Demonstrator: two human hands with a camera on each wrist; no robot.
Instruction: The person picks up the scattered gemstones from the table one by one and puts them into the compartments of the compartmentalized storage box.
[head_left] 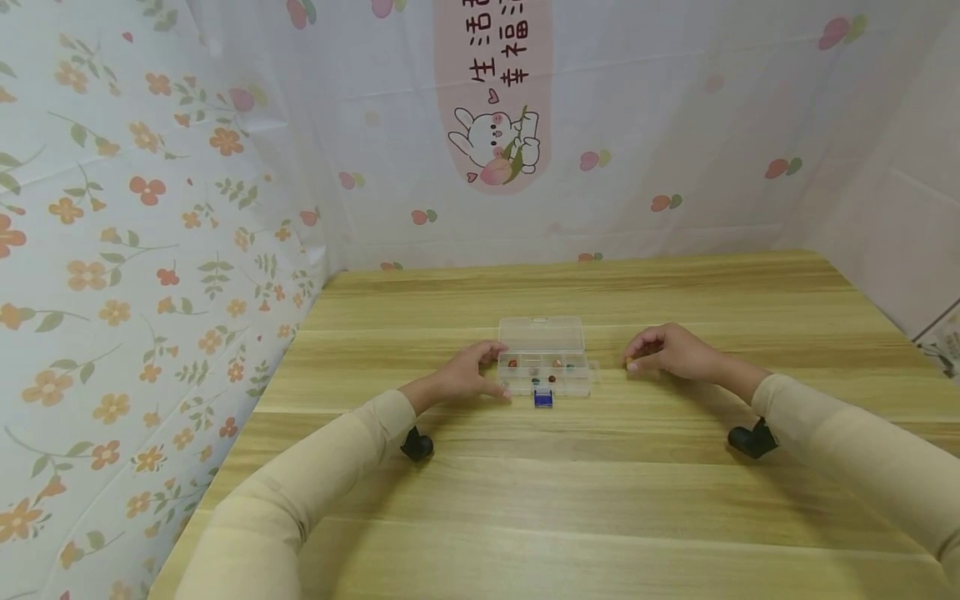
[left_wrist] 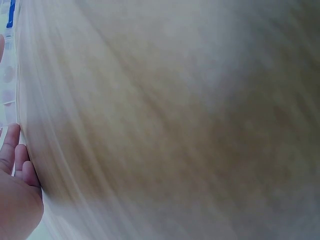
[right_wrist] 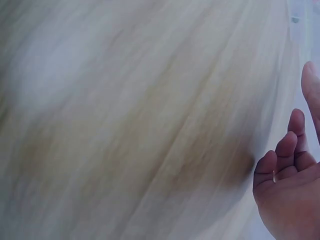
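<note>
A clear plastic compartment box (head_left: 545, 387) lies on the table with its lid (head_left: 542, 335) tipped back. Small coloured bead-like pieces sit in it, among them a red-orange one (head_left: 513, 363) and a dark red one (head_left: 552, 379). My left hand (head_left: 467, 372) rests at the box's left end, fingers by the far corner and thumb by the near one. To the right of the box, my right hand (head_left: 670, 353) pinches a tiny yellowish piece (head_left: 629, 362) between thumb and fingertips, just above the table. Its exact kind is too small to tell; the right wrist view does not show it.
At the box's front edge is a blue latch-like part (head_left: 543, 398). A clear tab (head_left: 595, 372) sticks out at the right end. The wood-grain table (head_left: 480, 500) meets a patterned cloth (head_left: 360, 225) at the back. Dark wrist mounts (head_left: 417, 445) hang below both sleeves.
</note>
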